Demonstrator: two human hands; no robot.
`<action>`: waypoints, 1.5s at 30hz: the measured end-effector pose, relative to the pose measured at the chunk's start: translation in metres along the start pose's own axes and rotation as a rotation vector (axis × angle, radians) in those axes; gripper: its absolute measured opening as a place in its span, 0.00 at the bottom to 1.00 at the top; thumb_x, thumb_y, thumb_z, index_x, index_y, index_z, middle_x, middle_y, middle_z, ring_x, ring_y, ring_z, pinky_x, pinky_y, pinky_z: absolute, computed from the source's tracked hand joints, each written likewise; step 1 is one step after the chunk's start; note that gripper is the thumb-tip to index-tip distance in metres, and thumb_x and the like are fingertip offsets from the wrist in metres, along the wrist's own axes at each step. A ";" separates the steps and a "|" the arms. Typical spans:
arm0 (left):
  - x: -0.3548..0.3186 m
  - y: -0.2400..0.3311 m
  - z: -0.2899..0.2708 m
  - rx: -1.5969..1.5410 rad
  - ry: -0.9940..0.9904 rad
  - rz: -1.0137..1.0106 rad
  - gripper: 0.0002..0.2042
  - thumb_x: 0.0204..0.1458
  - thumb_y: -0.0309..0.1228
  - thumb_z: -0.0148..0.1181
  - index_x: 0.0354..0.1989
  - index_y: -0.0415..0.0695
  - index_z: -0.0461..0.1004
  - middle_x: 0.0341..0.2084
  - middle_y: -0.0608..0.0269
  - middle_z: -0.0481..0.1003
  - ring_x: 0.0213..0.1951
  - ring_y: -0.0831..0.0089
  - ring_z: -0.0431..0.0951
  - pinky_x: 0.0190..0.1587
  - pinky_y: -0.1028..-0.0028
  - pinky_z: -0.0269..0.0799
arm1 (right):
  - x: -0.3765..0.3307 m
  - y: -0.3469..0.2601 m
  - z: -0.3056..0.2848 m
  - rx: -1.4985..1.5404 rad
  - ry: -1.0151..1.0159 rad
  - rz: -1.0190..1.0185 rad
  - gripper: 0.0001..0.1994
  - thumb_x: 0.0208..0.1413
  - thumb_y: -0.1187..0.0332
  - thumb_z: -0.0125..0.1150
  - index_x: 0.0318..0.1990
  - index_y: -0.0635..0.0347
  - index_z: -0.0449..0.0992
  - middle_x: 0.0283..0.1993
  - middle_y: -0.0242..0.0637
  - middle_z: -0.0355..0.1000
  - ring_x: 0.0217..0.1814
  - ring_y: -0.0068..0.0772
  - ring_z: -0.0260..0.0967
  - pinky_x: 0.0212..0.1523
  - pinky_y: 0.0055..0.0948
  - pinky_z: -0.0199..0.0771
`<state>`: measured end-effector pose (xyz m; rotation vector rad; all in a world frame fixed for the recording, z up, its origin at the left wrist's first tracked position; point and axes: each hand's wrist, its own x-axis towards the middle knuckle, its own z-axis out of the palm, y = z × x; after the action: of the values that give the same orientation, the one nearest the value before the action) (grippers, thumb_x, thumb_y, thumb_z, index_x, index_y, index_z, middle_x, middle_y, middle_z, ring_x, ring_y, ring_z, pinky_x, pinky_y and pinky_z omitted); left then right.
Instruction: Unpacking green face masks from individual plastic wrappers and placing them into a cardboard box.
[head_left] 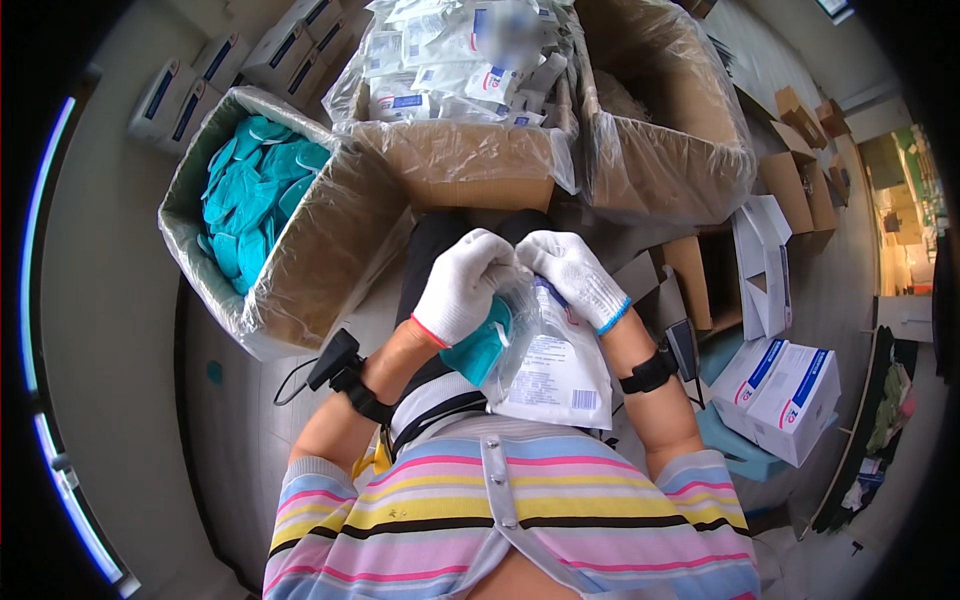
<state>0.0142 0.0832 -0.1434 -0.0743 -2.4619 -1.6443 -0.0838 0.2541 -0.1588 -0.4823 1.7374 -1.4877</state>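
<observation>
In white gloves, both my hands meet in front of my lap at the top of a white printed packet [560, 365] with a clear plastic side [515, 325]. My left hand [462, 287], red-cuffed, is closed with its fingertips on the packet's upper edge. A teal, rounded flat piece [475, 350] shows below that hand, beside the clear plastic; whether it lies inside or in the hand I cannot tell. My right hand [572, 275], blue-cuffed, pinches the packet's upper corner. The packet hangs down toward my waist. The fingertips partly hide its top.
Ahead on the left stands a plastic-lined carton [330, 235] of teal pieces. A middle carton [465, 165] is heaped with white packets; another lined carton [660, 170] is at right. White boxes [780, 395] sit on a blue stool [735, 445] at my right.
</observation>
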 end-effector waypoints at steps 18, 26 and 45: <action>0.049 0.037 -0.007 0.111 -0.036 0.106 0.12 0.46 0.21 0.67 0.39 0.39 0.75 0.31 0.59 0.74 0.33 0.71 0.77 0.39 0.74 0.74 | -0.004 -0.040 -0.032 -0.206 0.426 -0.228 0.14 0.64 0.66 0.55 0.33 0.69 0.77 0.27 0.33 0.74 0.30 0.20 0.68 0.33 0.23 0.68; 0.049 0.035 -0.001 -0.009 -0.160 0.271 0.06 0.47 0.18 0.64 0.31 0.40 0.74 0.28 0.58 0.74 0.32 0.63 0.77 0.37 0.70 0.73 | 0.001 -0.042 -0.030 -0.234 0.366 -0.291 0.14 0.64 0.65 0.54 0.33 0.69 0.77 0.26 0.36 0.74 0.30 0.23 0.70 0.34 0.26 0.71; 0.019 0.036 -0.029 -0.190 -0.244 -0.122 0.07 0.52 0.11 0.51 0.35 0.36 0.70 0.26 0.65 0.71 0.31 0.79 0.73 0.37 0.78 0.72 | 0.001 -0.041 -0.074 -0.159 0.697 -0.320 0.09 0.62 0.71 0.53 0.35 0.68 0.76 0.27 0.32 0.73 0.27 0.19 0.69 0.27 0.21 0.69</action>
<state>0.0044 0.0694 -0.0967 -0.1615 -2.5175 -2.0288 -0.1481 0.2917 -0.1194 -0.3524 2.4178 -1.9003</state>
